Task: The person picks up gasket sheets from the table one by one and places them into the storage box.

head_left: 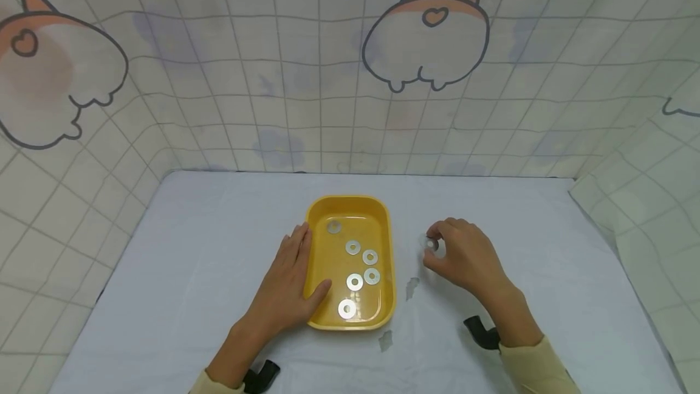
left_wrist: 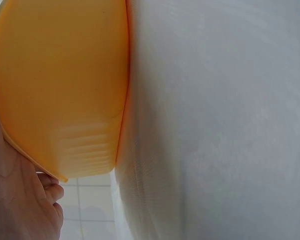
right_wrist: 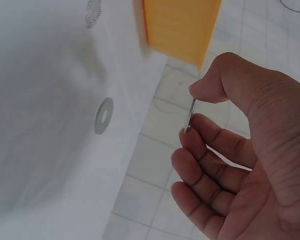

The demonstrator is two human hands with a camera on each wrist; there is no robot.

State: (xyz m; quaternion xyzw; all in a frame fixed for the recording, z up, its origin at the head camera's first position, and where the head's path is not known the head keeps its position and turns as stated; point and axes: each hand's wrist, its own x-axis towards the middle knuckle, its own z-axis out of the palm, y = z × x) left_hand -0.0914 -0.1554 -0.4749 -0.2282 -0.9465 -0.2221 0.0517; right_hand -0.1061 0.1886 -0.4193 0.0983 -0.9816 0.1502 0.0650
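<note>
A yellow plastic tray (head_left: 392, 248) stands on the white cloth, with several flat metal washers (head_left: 355, 283) spread over its floor. My left hand (head_left: 284, 287) rests along the tray's left side, fingers straight and thumb over the rim. To the right of the tray is my right hand (head_left: 467, 254), a little above the cloth. Its thumb and fingertip pinch one washer (right_wrist: 190, 116), seen edge-on in the right wrist view. Below that, a second washer (right_wrist: 99, 124) lies flat on the cloth.
Two small grey patches (head_left: 385, 340) mark the cloth just right of the tray. Grid-patterned curtains (head_left: 322, 78) with cartoon drawings hang behind and at both sides of the table. Black curved pieces (head_left: 482, 333) sit at both wrists.
</note>
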